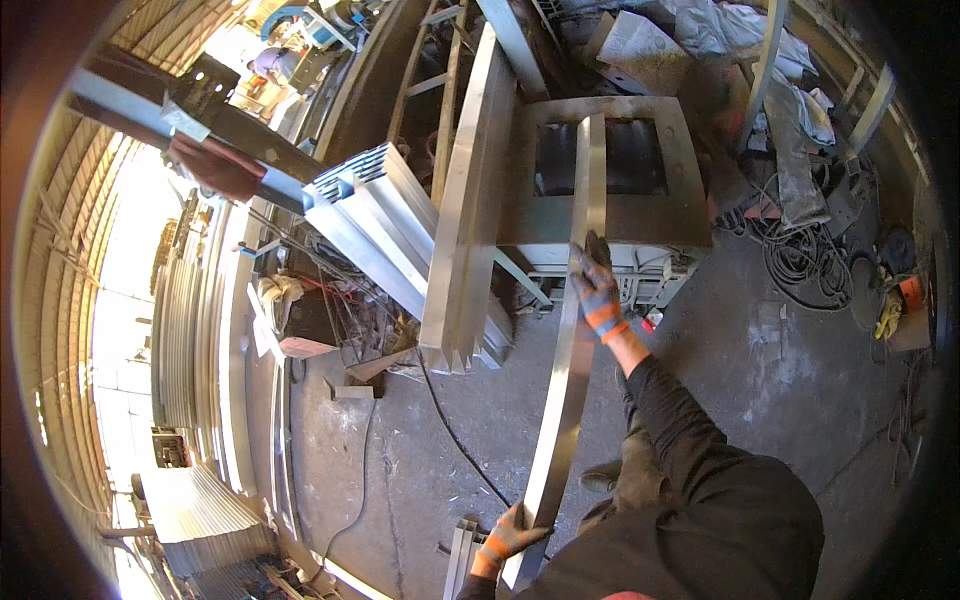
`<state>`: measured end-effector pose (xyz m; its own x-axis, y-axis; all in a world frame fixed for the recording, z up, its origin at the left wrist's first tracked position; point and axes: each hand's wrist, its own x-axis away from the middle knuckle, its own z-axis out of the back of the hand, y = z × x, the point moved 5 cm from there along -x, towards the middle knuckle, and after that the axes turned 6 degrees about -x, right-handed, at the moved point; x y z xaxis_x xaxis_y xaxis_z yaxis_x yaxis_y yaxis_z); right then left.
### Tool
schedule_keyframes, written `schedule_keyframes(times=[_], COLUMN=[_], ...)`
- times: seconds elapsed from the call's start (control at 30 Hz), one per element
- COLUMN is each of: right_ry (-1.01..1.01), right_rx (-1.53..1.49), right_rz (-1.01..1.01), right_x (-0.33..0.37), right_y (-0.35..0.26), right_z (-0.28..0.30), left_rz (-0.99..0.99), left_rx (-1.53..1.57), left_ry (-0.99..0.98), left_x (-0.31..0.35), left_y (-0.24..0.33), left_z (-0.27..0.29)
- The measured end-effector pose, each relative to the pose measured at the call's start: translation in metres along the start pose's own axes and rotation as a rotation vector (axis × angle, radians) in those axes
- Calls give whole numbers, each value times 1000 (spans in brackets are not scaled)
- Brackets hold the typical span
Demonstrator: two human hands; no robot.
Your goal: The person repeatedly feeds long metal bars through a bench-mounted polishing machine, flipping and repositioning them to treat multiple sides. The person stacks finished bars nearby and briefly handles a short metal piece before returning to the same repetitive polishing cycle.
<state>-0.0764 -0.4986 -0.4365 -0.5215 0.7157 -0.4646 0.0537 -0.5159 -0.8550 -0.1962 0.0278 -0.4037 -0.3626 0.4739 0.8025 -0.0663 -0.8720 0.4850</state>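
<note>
A long, shiny metal profile runs from near me up to a green-grey metal machine table, its far end lying over the table's dark framed opening. My left hand, in an orange and grey work glove, is closed round the profile's near end. Farther along it, my right hand, gloved alike, grips the profile just in front of the table, its fingers pointing toward the far end. Parts of both hands' fingers are hidden behind the metal.
Left of the table, long angled profiles stand stacked beside another metal bundle. Black cable crosses the concrete floor. Coiled hoses lie at the right. Corrugated sheets sit at lower left. A person bends in the background.
</note>
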Motion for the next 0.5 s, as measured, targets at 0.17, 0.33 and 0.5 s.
schedule_keyframes(times=[0.17, 0.33, 0.5], right_ry=[-240, -445, -376], right_rx=[522, 776, 1109], right_rz=[144, -265, -217], right_x=[-161, -330, -406], right_y=[90, 178, 238], right_z=[-2, -39, -43], left_rz=[-192, -339, -384], left_rx=[-50, -234, -159], left_ry=[257, 552, 478], left_x=[-126, -241, -316], left_y=[133, 284, 367], left_z=[44, 77, 101])
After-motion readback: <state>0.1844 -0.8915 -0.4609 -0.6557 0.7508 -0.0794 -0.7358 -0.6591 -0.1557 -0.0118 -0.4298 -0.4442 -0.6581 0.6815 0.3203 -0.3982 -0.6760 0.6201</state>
